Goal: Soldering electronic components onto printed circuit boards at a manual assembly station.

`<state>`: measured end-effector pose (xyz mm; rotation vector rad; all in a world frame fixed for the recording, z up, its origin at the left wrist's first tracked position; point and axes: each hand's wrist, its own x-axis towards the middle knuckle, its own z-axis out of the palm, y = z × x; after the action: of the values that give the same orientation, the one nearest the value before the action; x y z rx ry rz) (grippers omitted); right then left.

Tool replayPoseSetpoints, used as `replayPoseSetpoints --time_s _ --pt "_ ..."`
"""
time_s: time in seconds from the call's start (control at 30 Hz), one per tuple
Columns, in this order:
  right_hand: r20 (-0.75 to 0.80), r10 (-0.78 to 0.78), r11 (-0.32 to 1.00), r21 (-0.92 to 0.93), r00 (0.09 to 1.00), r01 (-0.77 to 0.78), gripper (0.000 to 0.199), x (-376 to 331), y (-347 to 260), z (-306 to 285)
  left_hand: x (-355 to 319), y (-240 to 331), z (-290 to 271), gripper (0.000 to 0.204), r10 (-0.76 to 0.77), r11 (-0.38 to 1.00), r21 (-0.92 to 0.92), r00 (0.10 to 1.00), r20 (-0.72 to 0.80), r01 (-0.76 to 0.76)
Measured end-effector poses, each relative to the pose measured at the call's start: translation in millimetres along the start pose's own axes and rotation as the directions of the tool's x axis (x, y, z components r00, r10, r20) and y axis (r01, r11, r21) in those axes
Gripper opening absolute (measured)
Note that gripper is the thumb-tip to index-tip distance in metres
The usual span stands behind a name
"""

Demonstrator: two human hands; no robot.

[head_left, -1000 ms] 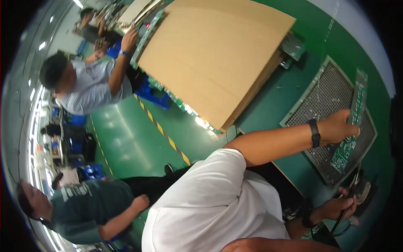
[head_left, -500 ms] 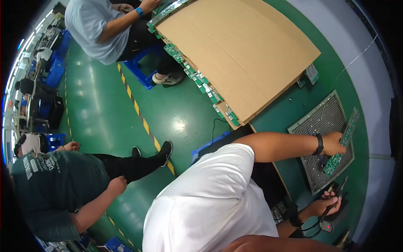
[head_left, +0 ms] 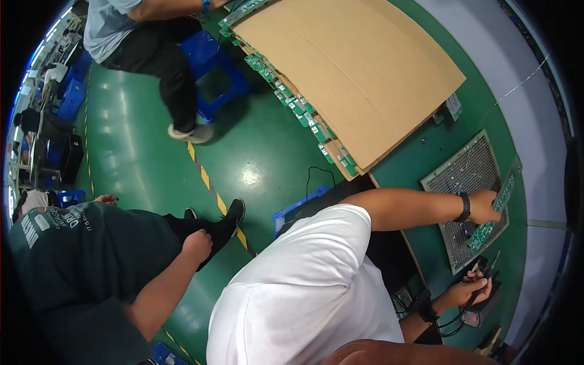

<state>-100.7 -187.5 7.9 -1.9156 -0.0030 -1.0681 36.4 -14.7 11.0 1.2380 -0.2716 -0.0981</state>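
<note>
My left hand [head_left: 485,208] is closed around the middle of a long green circuit board [head_left: 482,237]. The board lies slantwise over a perforated metal tray [head_left: 447,179] with a pale frame. Just below the tray's near corner, my right hand [head_left: 463,294] is closed around a soldering iron [head_left: 494,263], its thin tip pointing up and away. A black cable runs beside this hand, close to a dark box [head_left: 471,318] with a small red light. The palm hides part of the iron's handle. Both wrists wear black bands.
A large cardboard sheet [head_left: 353,79] covers stacked boards, whose green edges [head_left: 298,112] stick out at the left. A blue stool [head_left: 210,70] stands beside it. A person in a dark green shirt [head_left: 91,261] is at left; another in light blue [head_left: 109,30] is at the top.
The person in light blue has shifted up and left, uncovering the stool, with the shoe farther left. The person in dark green has come slightly nearer. My hands have hardly moved.
</note>
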Motion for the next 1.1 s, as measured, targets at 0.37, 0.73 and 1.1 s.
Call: replayPoseSetpoints --time_s 0.37,0.73,1.1 --pt "0.017 -0.033 0.999 0.028 0.999 0.033 0.025 -3.9 2.8 -0.3 -14.7 -3.5 5.7 0.022 0.051 0.997 -0.052 0.998 -0.038 -0.053" --pt "0.018 -0.033 0.999 0.0 0.999 0.033 0.026 -4.2 8.2 5.3 -17.0 -1.7 3.1 0.027 0.031 0.999 0.011 0.999 -0.039 -0.031" --pt "-0.031 -0.053 0.995 -0.084 0.998 0.051 0.03 -4.6 27.7 -17.8 -17.6 -16.1 24.8 0.028 0.056 0.996 -0.079 0.994 0.091 -0.049"
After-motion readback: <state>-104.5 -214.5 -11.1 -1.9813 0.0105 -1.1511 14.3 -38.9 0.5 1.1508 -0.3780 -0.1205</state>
